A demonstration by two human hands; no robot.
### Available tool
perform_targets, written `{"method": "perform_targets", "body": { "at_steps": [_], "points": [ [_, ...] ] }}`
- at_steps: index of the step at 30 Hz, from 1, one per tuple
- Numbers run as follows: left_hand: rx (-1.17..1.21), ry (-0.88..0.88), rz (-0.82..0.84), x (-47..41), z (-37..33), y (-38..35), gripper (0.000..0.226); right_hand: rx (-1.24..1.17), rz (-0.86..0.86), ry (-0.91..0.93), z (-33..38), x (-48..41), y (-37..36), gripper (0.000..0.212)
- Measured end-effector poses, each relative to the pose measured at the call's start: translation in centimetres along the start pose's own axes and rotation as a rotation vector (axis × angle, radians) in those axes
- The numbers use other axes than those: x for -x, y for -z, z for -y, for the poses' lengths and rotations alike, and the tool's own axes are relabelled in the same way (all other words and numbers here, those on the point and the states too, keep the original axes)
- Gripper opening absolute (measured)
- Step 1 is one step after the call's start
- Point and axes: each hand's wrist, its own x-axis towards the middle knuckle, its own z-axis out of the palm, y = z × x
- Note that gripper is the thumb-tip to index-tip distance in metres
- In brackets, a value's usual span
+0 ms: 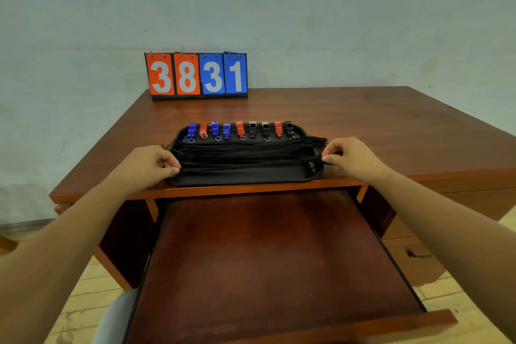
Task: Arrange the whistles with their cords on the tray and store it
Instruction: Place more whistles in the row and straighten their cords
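A black tray [240,177] lies at the front edge of the wooden desk [363,126]. Along its far side stand several whistles [240,129] in a row: blue, orange and black, each with a small ring. A bundle of black cords [245,153] stretches across the tray from left to right. My left hand [148,166] pinches the left end of the cords at the tray's left edge. My right hand [351,158] pinches the right end of the cords at the tray's right edge.
A flip scoreboard [196,75] reading 38 and 31 stands at the back of the desk against the wall. Below the desk's front edge a wide pull-out shelf [273,254] is drawn out toward me. A drawer handle [416,255] shows at the right.
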Motion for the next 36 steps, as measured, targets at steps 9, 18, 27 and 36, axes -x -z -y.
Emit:
{"method": "perform_targets", "body": {
  "at_steps": [9, 18, 27, 36],
  "points": [
    [0.035, 0.014, -0.008, -0.3, 0.7, 0.2, 0.007, -0.042, -0.034, -0.007, 0.0, -0.2, -1.0, 0.006],
    [0.174, 0.023, -0.121, -0.9, 2.2, 0.7, 0.009, -0.087, -0.166, -0.065, 0.2, -0.9, -0.5, 0.012],
    [0.327, 0.361, -0.347, -3.3, 1.2, -1.1, 0.02, -0.087, -0.26, -0.211, 1.4, -3.4, -2.0, 0.025],
    [0.23, 0.426, -0.254, -5.5, 1.3, -2.2, 0.022, -0.001, -0.191, -0.363, 1.0, -5.3, -4.1, 0.038]
  ]
}}
